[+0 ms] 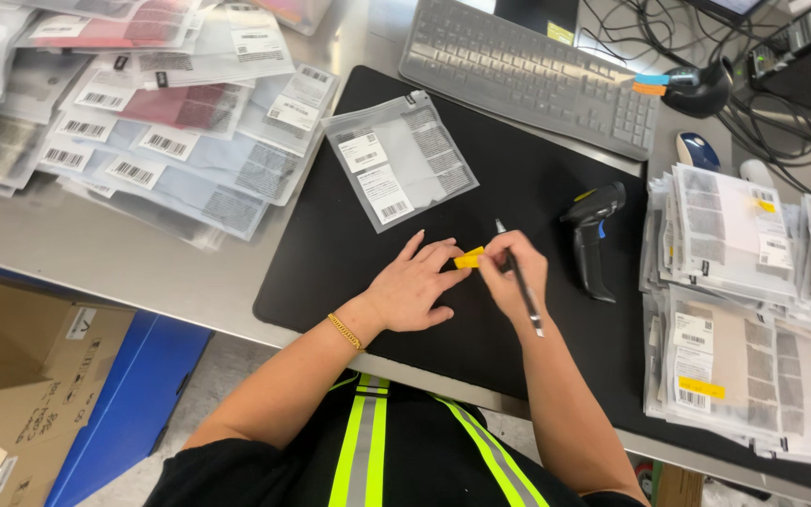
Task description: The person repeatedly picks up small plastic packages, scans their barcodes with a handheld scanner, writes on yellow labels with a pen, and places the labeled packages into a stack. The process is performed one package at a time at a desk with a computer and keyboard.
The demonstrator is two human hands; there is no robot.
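Both hands meet over the middle of a black mat. The left hand lies palm-down, fingers loosely spread, its fingertips pinching one end of a small yellow label. The right hand pinches the label's other end and also has a pen tucked along its fingers, tip pointing away from the body (so both hands are closed on the same yellow piece, which sits just above the mat between them). A thin gold bracelet circles the left wrist. Just beyond the hands, a single clear bag with white barcode stickers lies flat on the mat. To the right, near the right hand, a black handheld scanner rests on the mat. Farther right, stacks of bagged items overlap, some bearing yellow labels. At far left, another heap of clear bags spreads over the grey surface. A grey keyboard sits at the mat's far edge, a mouse beside it. Cardboard boxes stand on the floor below left.
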